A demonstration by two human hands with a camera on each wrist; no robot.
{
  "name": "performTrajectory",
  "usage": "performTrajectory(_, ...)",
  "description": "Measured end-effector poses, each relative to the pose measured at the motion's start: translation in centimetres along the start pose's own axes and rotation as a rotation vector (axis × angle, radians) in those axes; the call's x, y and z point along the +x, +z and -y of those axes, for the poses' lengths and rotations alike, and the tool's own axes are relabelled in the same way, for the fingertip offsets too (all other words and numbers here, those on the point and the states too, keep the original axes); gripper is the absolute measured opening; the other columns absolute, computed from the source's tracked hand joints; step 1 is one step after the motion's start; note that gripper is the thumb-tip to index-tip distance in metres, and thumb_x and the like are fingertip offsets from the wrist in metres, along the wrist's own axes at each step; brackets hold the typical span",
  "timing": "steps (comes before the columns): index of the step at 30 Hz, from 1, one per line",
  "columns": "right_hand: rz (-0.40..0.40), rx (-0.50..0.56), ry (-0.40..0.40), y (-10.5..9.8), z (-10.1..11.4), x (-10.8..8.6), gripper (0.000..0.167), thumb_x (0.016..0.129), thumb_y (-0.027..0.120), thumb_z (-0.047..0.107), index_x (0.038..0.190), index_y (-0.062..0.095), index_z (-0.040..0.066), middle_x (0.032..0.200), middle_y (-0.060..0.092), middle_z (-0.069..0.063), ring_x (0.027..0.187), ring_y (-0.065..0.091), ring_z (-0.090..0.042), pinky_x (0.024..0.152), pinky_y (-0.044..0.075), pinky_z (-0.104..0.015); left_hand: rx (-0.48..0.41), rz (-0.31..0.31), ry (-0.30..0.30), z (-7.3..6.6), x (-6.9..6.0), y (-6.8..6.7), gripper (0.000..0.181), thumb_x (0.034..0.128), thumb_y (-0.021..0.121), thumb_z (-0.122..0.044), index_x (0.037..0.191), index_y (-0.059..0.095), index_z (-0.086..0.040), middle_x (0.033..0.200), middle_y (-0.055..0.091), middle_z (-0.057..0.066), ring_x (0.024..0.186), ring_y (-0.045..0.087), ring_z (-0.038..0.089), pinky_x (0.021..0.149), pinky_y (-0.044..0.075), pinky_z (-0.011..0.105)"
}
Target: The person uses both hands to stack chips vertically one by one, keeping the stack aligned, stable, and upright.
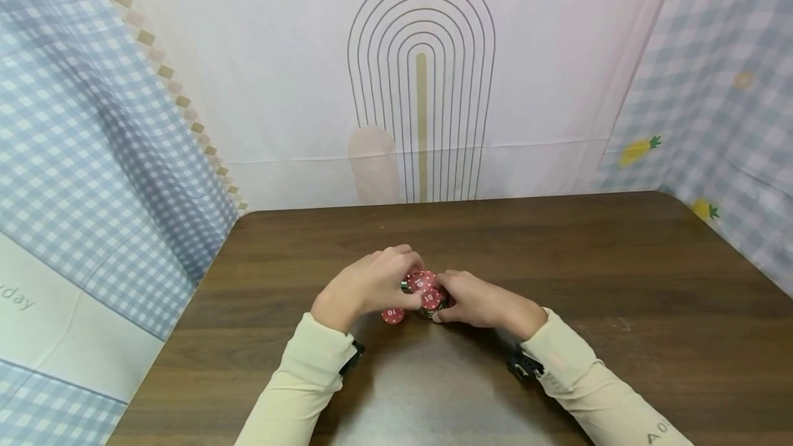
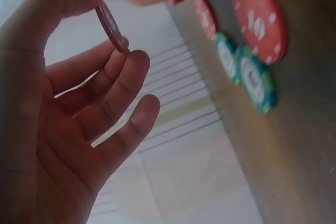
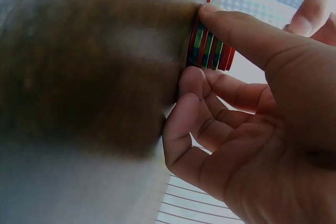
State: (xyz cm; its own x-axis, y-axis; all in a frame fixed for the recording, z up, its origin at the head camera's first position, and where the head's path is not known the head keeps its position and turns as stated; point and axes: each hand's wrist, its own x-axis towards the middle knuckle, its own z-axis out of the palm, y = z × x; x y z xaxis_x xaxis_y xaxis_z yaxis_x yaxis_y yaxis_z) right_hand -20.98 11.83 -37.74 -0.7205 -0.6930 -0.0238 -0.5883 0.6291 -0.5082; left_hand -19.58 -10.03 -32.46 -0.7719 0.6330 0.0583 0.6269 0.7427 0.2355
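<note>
My left hand (image 1: 374, 284) pinches a red poker chip (image 2: 111, 27) on its edge between thumb and fingertips, raised above the table. Just to the right, my right hand (image 1: 480, 300) grips a short stack of poker chips (image 3: 210, 48), thumb on one side and fingers on the other. Red and green edges alternate in that stack, and a red chip marked 10 (image 1: 429, 298) tops it. Below the left hand, another red chip (image 1: 393, 315) lies flat on the table. The left wrist view also has two green chips (image 2: 255, 81) and a smaller-looking red chip (image 2: 206, 18) lying there.
The dark wooden table (image 1: 279, 377) carries the chips near its middle. Behind it hangs a white cloth (image 1: 279, 88) with printed arches, and checked cloth (image 1: 93, 122) drapes at the left. Both wrists wear black bands (image 1: 525, 365).
</note>
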Motion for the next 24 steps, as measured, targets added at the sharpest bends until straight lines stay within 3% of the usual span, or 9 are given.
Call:
performTrajectory(4,-0.001,-0.011,-0.007,0.0,0.0,0.0,0.034,0.09,0.085,0.019,0.112,0.064,0.004,0.097,0.06,-0.001,0.087,0.054,-0.013,0.076,0.048,-0.031,0.02,0.007,-0.014,-0.3,0.2,0.9,0.032,0.086,0.077,-0.029,0.113,0.074,-0.013,0.105,0.064,-0.004,0.083,0.064,0.009,0.075,0.055,0.026)
performTrajectory(11,-0.014,-0.025,-0.032,0.0,0.1,0.0,0.038,0.088,0.086,0.02,0.116,0.065,0.002,0.105,0.067,-0.006,0.097,0.062,-0.018,0.087,0.054,-0.038,0.11,-0.034,0.045,-0.9,0.7,1.8,0.025,0.0863,0.076,-0.031,0.106,0.076,-0.016,0.098,0.065,-0.006,0.08,0.061,0.008,0.074,0.054,0.027)
performTrajectory(18,-0.018,-0.029,-0.04,-0.1,0.0,0.0,0.036,0.088,0.086,0.02,0.111,0.065,0.003,0.101,0.066,-0.004,0.093,0.06,-0.016,0.083,0.052,-0.035,0.199,-0.063,0.061,-1.0,0.8,2.4,0.019,0.0853,0.077,-0.032,0.096,0.073,-0.017,0.092,0.066,-0.005,0.079,0.063,0.012,0.073,0.056,0.033)
performTrajectory(24,-0.001,-0.008,-0.017,-0.1,0.1,0.1,0.031,0.088,0.086,0.018,0.107,0.065,0.004,0.096,0.062,-0.001,0.087,0.054,-0.014,0.077,0.048,-0.032,0.184,-0.028,0.051,-1.0,0.8,2.6,0.013,0.0897,0.075,-0.03,0.091,0.071,-0.017,0.091,0.065,-0.004,0.078,0.063,0.014,0.073,0.056,0.036)
